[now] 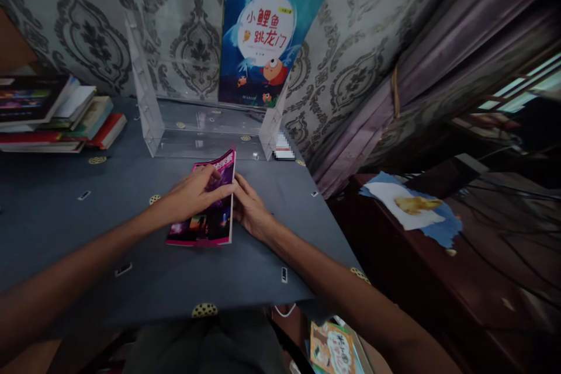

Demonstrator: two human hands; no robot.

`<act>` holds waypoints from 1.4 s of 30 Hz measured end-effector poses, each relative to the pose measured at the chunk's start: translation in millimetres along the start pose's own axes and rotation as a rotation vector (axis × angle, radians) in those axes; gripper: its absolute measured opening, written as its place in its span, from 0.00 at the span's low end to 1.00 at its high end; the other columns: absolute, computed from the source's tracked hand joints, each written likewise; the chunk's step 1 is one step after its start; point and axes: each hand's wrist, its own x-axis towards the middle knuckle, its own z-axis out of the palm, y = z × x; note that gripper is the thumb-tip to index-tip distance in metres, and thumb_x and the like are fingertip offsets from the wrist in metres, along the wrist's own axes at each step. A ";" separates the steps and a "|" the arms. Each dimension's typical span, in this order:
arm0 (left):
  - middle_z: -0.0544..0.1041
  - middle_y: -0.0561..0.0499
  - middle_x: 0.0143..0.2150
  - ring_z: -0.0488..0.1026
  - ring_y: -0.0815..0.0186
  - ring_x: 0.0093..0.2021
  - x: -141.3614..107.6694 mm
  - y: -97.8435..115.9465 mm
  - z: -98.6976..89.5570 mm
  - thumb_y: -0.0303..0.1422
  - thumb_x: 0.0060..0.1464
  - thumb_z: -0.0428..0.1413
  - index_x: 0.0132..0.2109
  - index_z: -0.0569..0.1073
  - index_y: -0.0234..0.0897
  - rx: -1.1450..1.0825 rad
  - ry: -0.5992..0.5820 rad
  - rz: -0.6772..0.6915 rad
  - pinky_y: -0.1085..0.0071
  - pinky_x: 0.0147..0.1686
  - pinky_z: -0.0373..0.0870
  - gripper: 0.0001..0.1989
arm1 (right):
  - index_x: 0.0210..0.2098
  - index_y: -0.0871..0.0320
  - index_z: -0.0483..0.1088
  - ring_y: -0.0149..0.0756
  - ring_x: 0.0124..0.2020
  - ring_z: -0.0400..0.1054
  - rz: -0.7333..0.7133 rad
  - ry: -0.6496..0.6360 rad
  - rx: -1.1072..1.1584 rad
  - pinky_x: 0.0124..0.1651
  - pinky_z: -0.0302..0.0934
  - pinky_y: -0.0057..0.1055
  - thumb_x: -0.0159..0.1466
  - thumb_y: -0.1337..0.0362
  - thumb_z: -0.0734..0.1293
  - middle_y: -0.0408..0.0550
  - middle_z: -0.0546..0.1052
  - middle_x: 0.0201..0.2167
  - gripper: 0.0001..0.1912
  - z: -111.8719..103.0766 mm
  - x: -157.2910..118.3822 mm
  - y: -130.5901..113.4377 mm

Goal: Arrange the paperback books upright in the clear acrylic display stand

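One magenta-edged book [213, 221] rests on the desk [263, 286] between the hands, its cover under the left hand [195, 190], whose thumb reaches the right edge, while the right hand [253, 213] grasps that edge from the side. Whether the left hand also grips is unclear; it covers much of the title, and some right fingers are hidden behind the book. Beyond, a blue picture book [249, 79] stands at a clear stand [148, 117], its top partly cut off.
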 end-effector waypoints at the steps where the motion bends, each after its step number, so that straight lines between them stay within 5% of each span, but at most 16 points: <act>1: 0.79 0.42 0.44 0.76 0.52 0.43 0.0 0.3 0.8 0.62 0.55 0.51 0.47 0.73 0.37 -0.008 0.002 -0.002 0.56 0.44 0.72 0.32 | 0.63 0.45 0.63 0.30 0.25 0.74 0.001 -0.001 -0.018 0.24 0.70 0.25 0.57 0.45 0.78 0.39 0.81 0.37 0.40 0.1 -0.6 0.0; 6: 0.79 0.45 0.41 0.76 0.55 0.42 -2.5 4.2 2.8 0.56 0.53 0.58 0.45 0.73 0.37 -0.128 -0.024 -0.053 0.62 0.38 0.74 0.26 | 0.69 0.45 0.55 0.32 0.25 0.73 -0.013 -0.028 -0.095 0.26 0.72 0.27 0.59 0.46 0.77 0.38 0.78 0.31 0.45 0.5 -4.5 -0.2; 11: 0.79 0.44 0.45 0.78 0.53 0.44 -6.1 8.1 -2.9 0.52 0.48 0.61 0.49 0.72 0.37 -0.325 -0.132 -0.194 0.65 0.30 0.76 0.28 | 0.68 0.44 0.58 0.31 0.26 0.72 -0.023 -0.026 -0.117 0.26 0.71 0.27 0.64 0.43 0.72 0.39 0.77 0.32 0.38 -2.6 -3.1 2.2; 18: 0.78 0.43 0.50 0.77 0.50 0.51 -9.3 -1.3 -9.1 0.52 0.49 0.62 0.52 0.72 0.39 -0.503 -0.208 -0.229 0.61 0.37 0.80 0.29 | 0.65 0.43 0.62 0.28 0.23 0.66 0.010 0.009 -0.111 0.23 0.66 0.24 0.65 0.41 0.69 0.36 0.73 0.28 0.33 -4.4 0.3 2.2; 25: 0.76 0.44 0.47 0.74 0.50 0.51 -17.9 7.8 5.6 0.56 0.56 0.54 0.46 0.74 0.39 0.011 0.015 0.021 0.50 0.54 0.71 0.25 | 0.55 0.48 0.69 0.34 0.31 0.72 -0.078 0.070 -0.149 0.31 0.68 0.30 0.59 0.38 0.73 0.42 0.79 0.38 0.31 0.0 -1.6 -1.8; 28: 0.75 0.43 0.49 0.73 0.49 0.53 -20.9 -7.5 3.8 0.54 0.60 0.51 0.49 0.74 0.40 0.105 0.073 0.052 0.48 0.56 0.69 0.24 | 0.52 0.49 0.71 0.35 0.35 0.74 -0.084 0.058 -0.139 0.39 0.70 0.32 0.55 0.46 0.78 0.42 0.81 0.40 0.30 -2.8 -0.6 -3.3; 31: 0.73 0.39 0.55 0.69 0.45 0.59 -15.8 -34.0 -3.9 0.52 0.57 0.54 0.55 0.72 0.37 0.148 0.291 0.005 0.45 0.61 0.65 0.28 | 0.48 0.52 0.74 0.35 0.36 0.74 -0.109 0.060 -0.131 0.43 0.70 0.33 0.55 0.50 0.79 0.42 0.82 0.39 0.25 -6.2 0.4 -6.2; 33: 0.73 0.39 0.56 0.70 0.46 0.59 -9.6 -47.7 -8.7 0.51 0.54 0.57 0.58 0.70 0.36 0.014 0.376 -0.051 0.45 0.62 0.65 0.31 | 0.47 0.52 0.75 0.33 0.35 0.74 -0.142 0.073 -0.124 0.42 0.69 0.31 0.56 0.50 0.78 0.42 0.82 0.38 0.24 -6.8 0.2 -9.6; 35: 0.78 0.42 0.52 0.75 0.50 0.54 -4.9 -52.2 -10.1 0.50 0.53 0.59 0.58 0.69 0.37 -0.304 0.325 -0.159 0.48 0.57 0.72 0.31 | 0.48 0.52 0.75 0.32 0.35 0.74 -0.171 0.078 -0.100 0.43 0.69 0.30 0.56 0.51 0.78 0.41 0.83 0.40 0.23 -6.0 -0.9 -14.2; 38: 0.82 0.45 0.42 0.81 0.55 0.42 -4.6 -41.0 -4.9 0.47 0.56 0.60 0.52 0.73 0.36 -0.815 0.224 -0.403 0.56 0.45 0.79 0.24 | 0.48 0.51 0.76 0.33 0.38 0.76 -0.191 0.076 -0.044 0.44 0.70 0.31 0.57 0.52 0.78 0.41 0.83 0.42 0.23 -4.5 -2.6 -20.4; 42: 0.84 0.47 0.38 0.82 0.60 0.35 -11.4 -15.4 5.0 0.40 0.62 0.60 0.48 0.77 0.35 -1.091 0.346 -0.619 0.62 0.38 0.81 0.13 | 0.45 0.52 0.75 0.36 0.39 0.77 -0.093 0.059 0.026 0.41 0.72 0.32 0.56 0.53 0.80 0.43 0.83 0.41 0.22 -7.3 -1.3 -21.1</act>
